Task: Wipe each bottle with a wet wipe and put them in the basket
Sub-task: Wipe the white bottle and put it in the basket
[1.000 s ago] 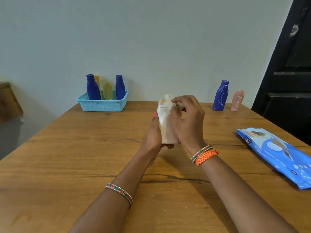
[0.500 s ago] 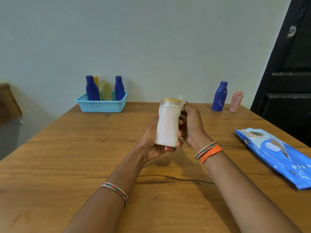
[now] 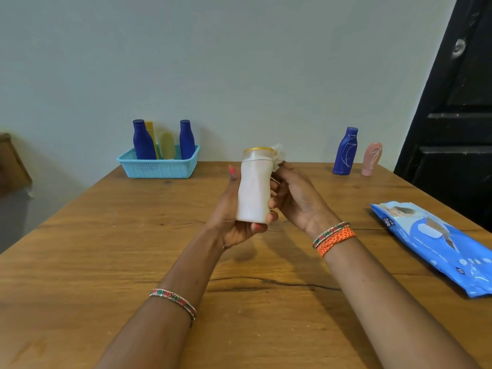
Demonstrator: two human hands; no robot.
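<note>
Compared with the frame one second earlier, the white bottle [image 3: 255, 188] has been turned so its gold-rimmed end faces up and it is held a little higher, and the right hand [image 3: 292, 197] has shifted from the top to the bottle's far right side.

Near field: both forearms reach in over the wooden surface [image 3: 106, 262]. The left hand [image 3: 234, 217] wraps its fingers round the bottle's lower body from the left, fingertips under the base. The right hand curls against the right flank, pinching the wet wipe [image 3: 278, 155], which bunches out beside the rim.

The bottle is clear of the surface, mid-scene. Its long axis is nearly vertical, the gold rim up and tilted slightly toward the camera. It appears to be light, stiff plastic; damp from wiping, it may be slippery, so the narrowed waist looks the safest place to hold.

Right: the blue wipe packet [image 3: 439, 243] lies flat.

Far field: a blue bottle [image 3: 345, 151] and pink bottle [image 3: 372, 159] stand unwiped at right; the basket [image 3: 159, 167] at far left already holds several bottles.
</note>
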